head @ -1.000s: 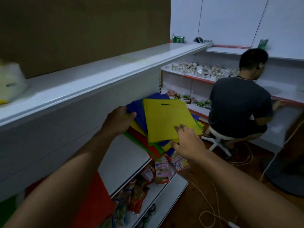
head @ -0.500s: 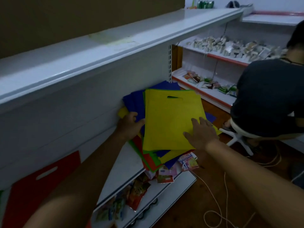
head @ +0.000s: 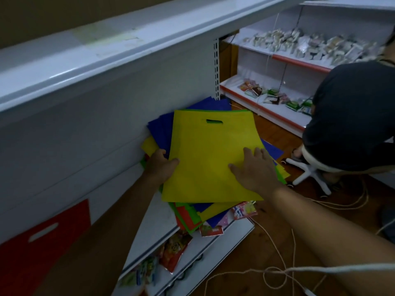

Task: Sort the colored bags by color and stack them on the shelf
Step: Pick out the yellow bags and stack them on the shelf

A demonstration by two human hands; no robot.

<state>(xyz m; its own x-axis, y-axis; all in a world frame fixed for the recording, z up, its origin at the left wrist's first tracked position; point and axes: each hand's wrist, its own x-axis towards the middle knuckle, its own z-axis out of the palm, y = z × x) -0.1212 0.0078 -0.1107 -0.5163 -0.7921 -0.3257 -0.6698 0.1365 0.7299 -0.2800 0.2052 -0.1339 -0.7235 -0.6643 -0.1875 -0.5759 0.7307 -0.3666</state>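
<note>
Your right hand (head: 254,169) has slid further onto the yellow bag (head: 209,154), fingers flat; your left hand (head: 161,165) now pinches its left edge, thumb on top. The bag tops the mixed pile (head: 192,214) overhanging the shelf (head: 154,223) edge; floor (head: 245,263) opens right

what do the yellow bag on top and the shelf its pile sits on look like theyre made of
Yellow bag: probably thin non-woven fabric, matte; it lies limp and flat, shows no glare, and has a die-cut handle slot.
Shelf: likely painted sheet metal, smooth white semi-gloss; its board is thin and a slotted upright stands behind it.
</note>
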